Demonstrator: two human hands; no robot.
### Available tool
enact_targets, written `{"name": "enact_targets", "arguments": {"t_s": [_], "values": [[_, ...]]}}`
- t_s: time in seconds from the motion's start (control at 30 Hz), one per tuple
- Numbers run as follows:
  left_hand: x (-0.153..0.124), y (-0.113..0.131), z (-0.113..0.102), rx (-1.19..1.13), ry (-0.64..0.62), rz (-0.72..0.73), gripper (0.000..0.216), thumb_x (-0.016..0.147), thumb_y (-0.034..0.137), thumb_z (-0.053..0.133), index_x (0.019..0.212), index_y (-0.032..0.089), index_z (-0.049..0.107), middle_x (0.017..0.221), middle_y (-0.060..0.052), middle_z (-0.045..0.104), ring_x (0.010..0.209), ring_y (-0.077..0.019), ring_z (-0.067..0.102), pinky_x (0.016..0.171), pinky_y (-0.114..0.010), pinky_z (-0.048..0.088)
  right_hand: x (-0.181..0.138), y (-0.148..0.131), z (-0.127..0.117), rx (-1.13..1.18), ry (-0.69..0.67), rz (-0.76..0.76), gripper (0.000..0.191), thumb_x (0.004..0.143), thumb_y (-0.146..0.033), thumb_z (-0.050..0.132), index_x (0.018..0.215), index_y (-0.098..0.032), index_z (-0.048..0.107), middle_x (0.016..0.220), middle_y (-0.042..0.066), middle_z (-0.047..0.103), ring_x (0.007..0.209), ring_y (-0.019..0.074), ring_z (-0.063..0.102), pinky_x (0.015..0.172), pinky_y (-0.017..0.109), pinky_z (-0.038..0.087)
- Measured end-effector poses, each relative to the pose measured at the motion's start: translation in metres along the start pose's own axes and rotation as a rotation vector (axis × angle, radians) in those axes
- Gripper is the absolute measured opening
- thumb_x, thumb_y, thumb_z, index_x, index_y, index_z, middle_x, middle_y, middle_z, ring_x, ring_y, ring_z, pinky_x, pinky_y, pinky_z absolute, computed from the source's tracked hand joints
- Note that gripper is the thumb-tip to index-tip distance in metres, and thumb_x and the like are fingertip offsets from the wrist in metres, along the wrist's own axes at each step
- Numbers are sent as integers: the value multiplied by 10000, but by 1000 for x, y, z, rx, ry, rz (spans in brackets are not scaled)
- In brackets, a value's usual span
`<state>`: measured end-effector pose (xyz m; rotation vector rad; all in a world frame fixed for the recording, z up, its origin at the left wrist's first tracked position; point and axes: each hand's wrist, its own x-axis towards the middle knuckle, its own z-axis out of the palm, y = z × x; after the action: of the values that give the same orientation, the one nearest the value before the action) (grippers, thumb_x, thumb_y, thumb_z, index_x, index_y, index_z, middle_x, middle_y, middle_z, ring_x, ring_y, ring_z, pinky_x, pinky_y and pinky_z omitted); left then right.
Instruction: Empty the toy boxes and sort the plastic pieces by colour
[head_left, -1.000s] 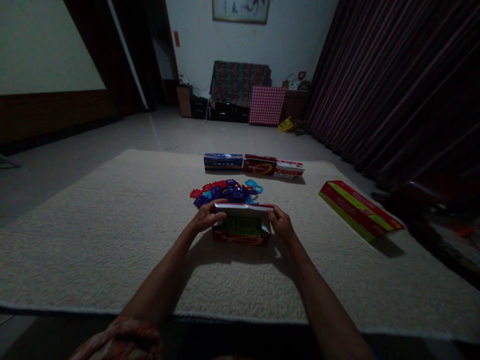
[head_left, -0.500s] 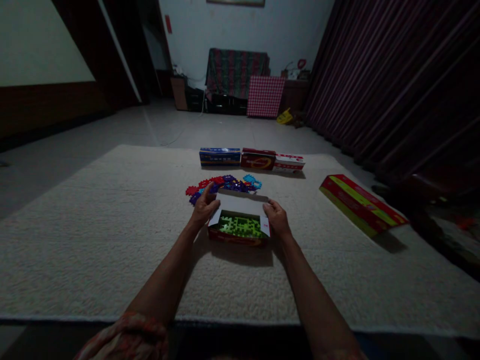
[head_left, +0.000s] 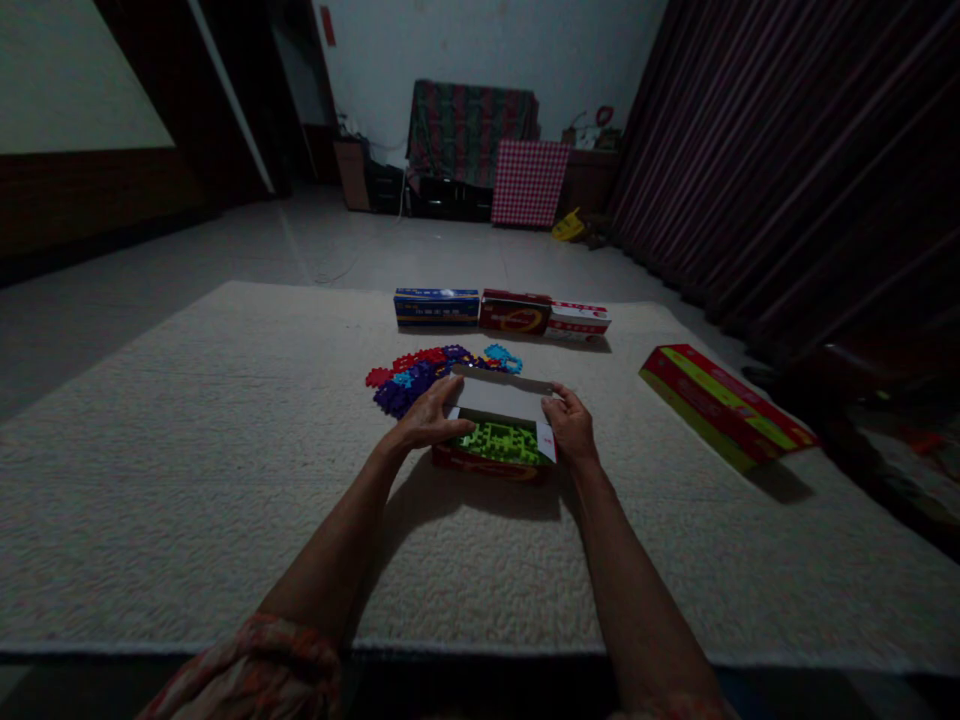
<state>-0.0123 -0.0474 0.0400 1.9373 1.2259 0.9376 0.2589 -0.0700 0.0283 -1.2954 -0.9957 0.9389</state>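
Observation:
A small red cardboard box (head_left: 491, 468) sits on the cream mat in front of me, its lid raised to show a pale inner side. Bright green interlocking plastic pieces (head_left: 504, 443) fill the box. My left hand (head_left: 429, 415) grips the box's left side, fingers at the lid's edge and thumb stretched over the green pieces. The white right side flap (head_left: 547, 441) folds outward below my right hand (head_left: 571, 425), which is closed on the lid's right edge. Just beyond my left hand lies a pile of purple, red and blue toothed plastic pieces (head_left: 405, 388).
Behind the pile stand a blue box (head_left: 436, 308), a dark red box (head_left: 514, 312) and a white-and-red box (head_left: 579, 320) in a row. A long red-and-yellow box (head_left: 724, 405) lies to the right on the quilted mat (head_left: 187, 450). A purple curtain (head_left: 750, 150) hangs at the right.
The box has shifted slightly right and away from me. My left thumb has moved inward over the green pieces, and my right hand has moved right with the box.

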Motion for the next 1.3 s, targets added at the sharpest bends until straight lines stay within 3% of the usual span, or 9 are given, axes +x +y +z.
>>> {"name": "enact_targets", "arguments": {"t_s": [0.17, 0.3, 0.37, 0.57, 0.67, 0.8, 1.0, 1.17, 1.3], "values": [[-2, -8, -3, 9, 4, 31, 775, 652, 471, 809, 1340, 164, 624, 1600, -173, 377, 1490, -415, 316, 1210, -536, 315, 0, -1, -9, -277, 70, -223, 573, 706, -448, 680, 1202, -164, 643, 1211, 152, 659, 891, 227, 660, 672, 336, 554], [-3, -5, -12, -60, 10, 85, 605, 720, 442, 764, 1261, 187, 678, 1603, -151, 376, 1493, -390, 321, 1169, -531, 386, -6, -18, -19, -548, -1, -591, 291, 794, -343, 630, 1042, -212, 706, 1210, 137, 653, 1137, 285, 614, 925, 458, 542], [-2, -4, -17, -109, 6, 88, 523, 750, 411, 729, 1228, 200, 701, 1591, -136, 406, 1484, -377, 343, 1149, -540, 407, -11, -25, -24, -620, -68, -683, 289, 823, -345, 638, 1072, -213, 702, 1223, 143, 642, 1204, 288, 588, 1055, 488, 474], [2, -13, -27, -253, 19, 37, 481, 721, 339, 690, 1166, 168, 751, 1554, -140, 473, 1467, -371, 374, 1210, -528, 317, -27, -18, -26, -817, -265, -543, 763, 711, -560, 774, 1344, -185, 575, 1573, 207, 368, 1455, 416, 338, 1149, 601, 356], [2, -18, -27, -298, 18, 3, 472, 718, 326, 650, 1150, 176, 765, 1517, -117, 526, 1455, -381, 389, 1205, -528, 327, -29, -12, -27, -846, -323, -468, 842, 688, -558, 787, 1396, -178, 534, 1630, 215, 272, 1497, 443, 250, 1162, 624, 323], [1, -21, -29, -287, 4, 22, 482, 692, 288, 635, 1150, 221, 768, 1517, -75, 532, 1464, -390, 374, 1200, -542, 335, -32, -19, -35, -764, -343, -483, 707, 763, -471, 735, 1387, -194, 549, 1629, 193, 298, 1505, 377, 292, 1182, 566, 333], [1, -27, -37, -204, -1, 145, 551, 705, 253, 665, 1254, 248, 714, 1560, -79, 474, 1479, -364, 355, 1209, -531, 323, -42, -31, -53, -659, -250, -462, 455, 854, -346, 608, 1295, -240, 640, 1525, 149, 487, 1400, 303, 479, 1080, 521, 461], [1, -32, -35, -160, -14, 172, 528, 709, 272, 659, 1232, 221, 709, 1563, -113, 455, 1471, -384, 359, 1158, -554, 393, -45, -19, -60, -623, -187, -423, 332, 846, -359, 614, 1129, -226, 721, 1407, 150, 599, 1292, 294, 571, 1008, 484, 502], [0, -26, -35, -92, -4, 252, 563, 739, 246, 628, 1299, 201, 661, 1591, -126, 412, 1480, -358, 353, 1206, -567, 309, -44, -11, -60, -649, -83, -439, 300, 830, -409, 630, 1025, -208, 737, 1273, 160, 649, 1174, 297, 621, 941, 472, 525]]}}
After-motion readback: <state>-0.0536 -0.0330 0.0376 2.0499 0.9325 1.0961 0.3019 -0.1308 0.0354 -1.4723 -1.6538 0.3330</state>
